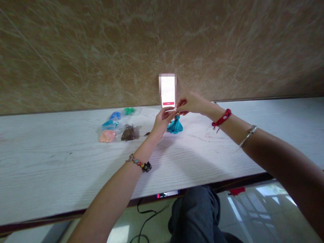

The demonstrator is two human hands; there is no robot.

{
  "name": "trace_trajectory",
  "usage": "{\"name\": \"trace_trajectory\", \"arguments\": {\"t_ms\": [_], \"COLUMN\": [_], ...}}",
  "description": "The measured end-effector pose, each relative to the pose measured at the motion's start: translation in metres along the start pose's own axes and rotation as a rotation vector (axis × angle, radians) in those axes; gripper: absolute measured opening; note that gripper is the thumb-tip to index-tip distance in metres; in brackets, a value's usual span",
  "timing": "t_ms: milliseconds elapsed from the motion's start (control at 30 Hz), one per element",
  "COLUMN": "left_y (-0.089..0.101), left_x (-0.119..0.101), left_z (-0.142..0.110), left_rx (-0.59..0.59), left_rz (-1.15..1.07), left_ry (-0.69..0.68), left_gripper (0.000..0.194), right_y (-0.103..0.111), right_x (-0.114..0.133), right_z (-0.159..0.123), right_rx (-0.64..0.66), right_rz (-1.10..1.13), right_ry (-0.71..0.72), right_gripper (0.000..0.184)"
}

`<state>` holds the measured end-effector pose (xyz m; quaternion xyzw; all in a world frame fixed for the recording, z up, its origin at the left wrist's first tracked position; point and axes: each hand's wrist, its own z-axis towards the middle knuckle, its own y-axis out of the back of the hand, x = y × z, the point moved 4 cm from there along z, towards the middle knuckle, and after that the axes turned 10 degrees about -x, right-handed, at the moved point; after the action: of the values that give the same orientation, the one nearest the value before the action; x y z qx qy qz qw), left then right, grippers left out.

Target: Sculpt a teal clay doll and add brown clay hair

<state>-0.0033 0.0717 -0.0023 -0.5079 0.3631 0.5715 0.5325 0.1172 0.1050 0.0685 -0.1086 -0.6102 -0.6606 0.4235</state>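
A small doll figurine (175,127) in a flared teal dress stands on the table, apparently modelled from clay. From the left, my left hand (162,122) reaches its upper part, with thumb and fingers closed about the head area. My right hand (191,103) comes in from the other side, fingertips pinched together at the head. Whatever lies in that pinch is too small and too covered to name. The figurine's face and hair are partly hidden by my fingers.
A lit phone (168,91) leans upright on the wall behind the figurine. To the left lie bags of modelling clay: peach (107,136), brown (128,133), light blue (109,125), blue (115,115) and green (129,110). A small dark piece (147,134) rests near my left wrist.
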Motion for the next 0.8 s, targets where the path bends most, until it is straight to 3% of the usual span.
{"name": "trace_trajectory", "arguments": {"t_ms": [467,800], "left_y": [-0.003,-0.002], "left_x": [-0.001,0.002], "left_z": [-0.002,-0.003], "left_rx": [0.005,-0.014], "left_rz": [0.019,0.17], "left_ry": [-0.031,-0.026], "left_gripper": [0.021,0.021], "right_y": [0.001,-0.01], "right_x": [0.002,-0.026], "right_z": [-0.003,-0.025], "right_rx": [-0.075,-0.164], "right_rz": [-0.02,0.149], "right_ry": [0.061,-0.135], "right_gripper": [0.003,0.012]}}
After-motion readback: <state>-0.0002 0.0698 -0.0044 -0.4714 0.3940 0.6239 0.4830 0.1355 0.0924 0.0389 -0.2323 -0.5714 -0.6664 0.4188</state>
